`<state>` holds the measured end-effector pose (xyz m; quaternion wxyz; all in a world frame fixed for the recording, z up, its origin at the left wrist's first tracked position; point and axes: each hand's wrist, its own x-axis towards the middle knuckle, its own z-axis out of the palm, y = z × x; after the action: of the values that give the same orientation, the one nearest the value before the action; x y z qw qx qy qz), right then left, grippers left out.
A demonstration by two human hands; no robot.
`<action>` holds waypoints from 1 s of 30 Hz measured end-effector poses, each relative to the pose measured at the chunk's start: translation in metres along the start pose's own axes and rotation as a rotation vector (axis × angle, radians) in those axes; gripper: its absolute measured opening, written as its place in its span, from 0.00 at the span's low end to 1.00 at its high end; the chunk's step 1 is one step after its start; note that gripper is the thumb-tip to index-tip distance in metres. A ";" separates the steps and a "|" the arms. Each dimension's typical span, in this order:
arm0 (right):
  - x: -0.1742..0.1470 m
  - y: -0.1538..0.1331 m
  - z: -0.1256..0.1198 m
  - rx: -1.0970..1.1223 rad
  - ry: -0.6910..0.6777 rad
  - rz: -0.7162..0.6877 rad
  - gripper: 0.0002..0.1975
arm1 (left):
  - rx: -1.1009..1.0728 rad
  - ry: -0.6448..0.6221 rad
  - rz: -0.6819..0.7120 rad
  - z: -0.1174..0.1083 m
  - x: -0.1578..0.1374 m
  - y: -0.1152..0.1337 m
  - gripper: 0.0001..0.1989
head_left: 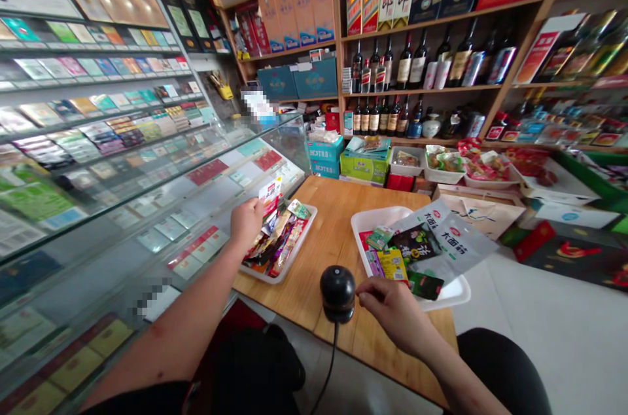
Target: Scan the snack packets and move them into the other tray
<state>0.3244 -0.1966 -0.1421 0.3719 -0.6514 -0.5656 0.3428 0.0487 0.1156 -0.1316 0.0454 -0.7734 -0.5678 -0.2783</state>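
My left hand (246, 222) is closed on a small white and red snack packet (271, 194), held up over the far end of the left tray. Beneath it, a white plastic tray (308, 226) is heaped with colourful snack packets (282, 238). My right hand (387, 304) is at the table's near side, fingers curled together, with nothing visible in them. Its fingertips are close beside a black corded scanner (337, 290); I cannot tell whether they touch. Behind that hand, a second white tray (458, 294) carries silver-grey packets (458, 241), a black packet (416, 243) and a yellow one (392, 264).
A wooden table (338, 205) bears both trays and the scanner. Glass display cases (196, 173) flank it on the left. Behind are shelves of bottles (412, 65) and boxes (321, 152). A paper bag (483, 209) stands to the right. The scanner's cable (333, 356) hangs over the front edge.
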 end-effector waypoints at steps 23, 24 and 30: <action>0.092 -0.030 -0.031 -0.087 0.323 -0.260 0.05 | -0.747 -0.204 0.063 -0.088 -0.059 0.149 0.20; 0.092 -0.027 -0.031 -0.115 0.339 -0.258 0.05 | -0.762 -0.211 0.066 -0.084 -0.060 0.152 0.19; 0.088 0.002 -0.021 -0.084 0.365 -0.177 0.07 | -0.884 -0.419 0.100 -0.043 -0.067 0.148 0.14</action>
<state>0.3549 -0.1116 -0.1358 0.4697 -0.6652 -0.5576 0.1611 0.1525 -0.0098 -0.0917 -0.3890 -0.7842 -0.3547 -0.3285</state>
